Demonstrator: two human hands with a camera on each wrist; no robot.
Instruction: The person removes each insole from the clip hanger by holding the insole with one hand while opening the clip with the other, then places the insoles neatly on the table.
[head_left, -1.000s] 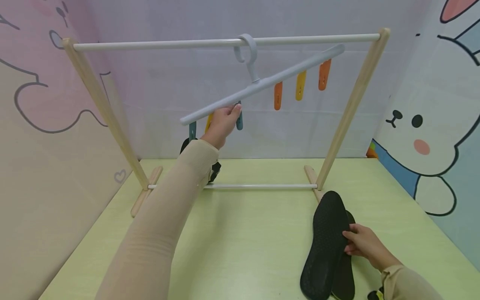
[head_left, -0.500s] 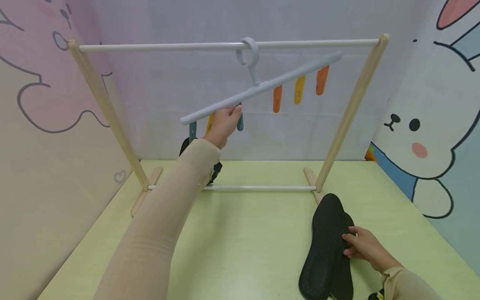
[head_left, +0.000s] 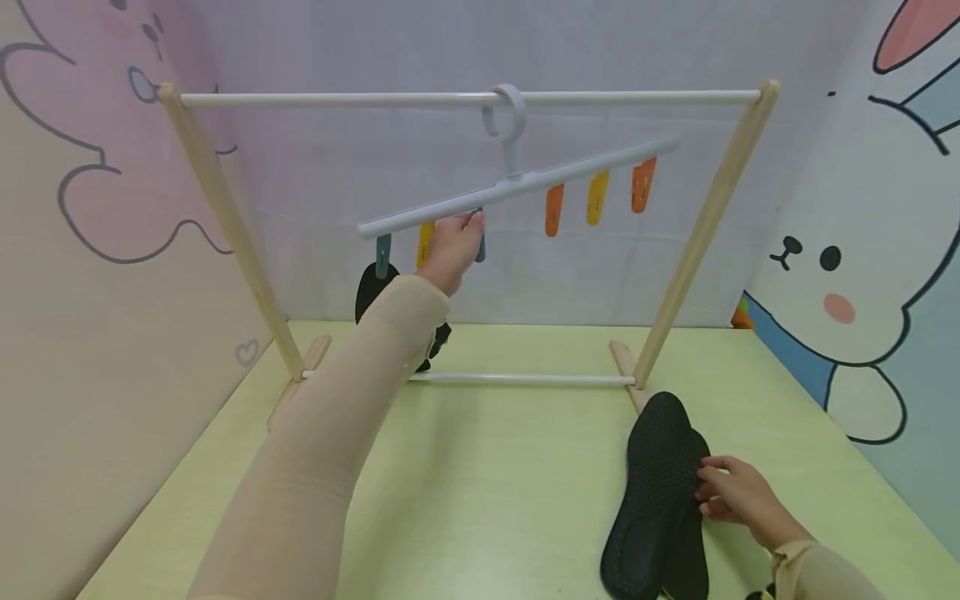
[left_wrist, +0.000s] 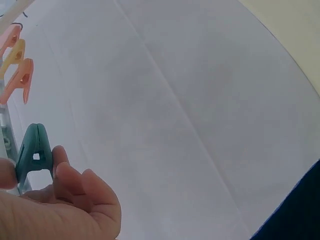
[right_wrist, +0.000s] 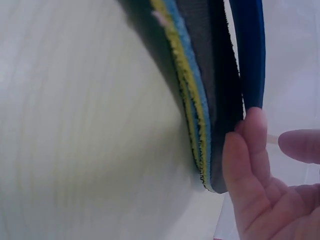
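A white clip hanger (head_left: 442, 208) hangs tilted from the rack's top bar, its left end lower. Under it my left hand (head_left: 452, 250) pinches a dark green clip (left_wrist: 35, 155), thumb on one side and a finger on the other. A black insole (head_left: 371, 287) hangs from the green clip (head_left: 383, 256) at the left end, partly behind my sleeve. Two black insoles (head_left: 651, 492) lie overlapped at the front right. My right hand (head_left: 742, 493) is at their right edge; in the right wrist view its fingers touch the insoles' edges (right_wrist: 200, 115) and the thumb stands apart.
A wooden rack with a white top bar (head_left: 337, 99) and lower bar (head_left: 525, 379) stands on the pale green table (head_left: 480, 500). Orange and yellow clips (head_left: 597, 198) hang on the hanger's right half. Cartoon-printed walls (head_left: 847, 250) enclose the table.
The hanger has swung closer to level, its right end lower and left end slightly higher. My right hand has shifted a little right, the thumb coming off the top insole.
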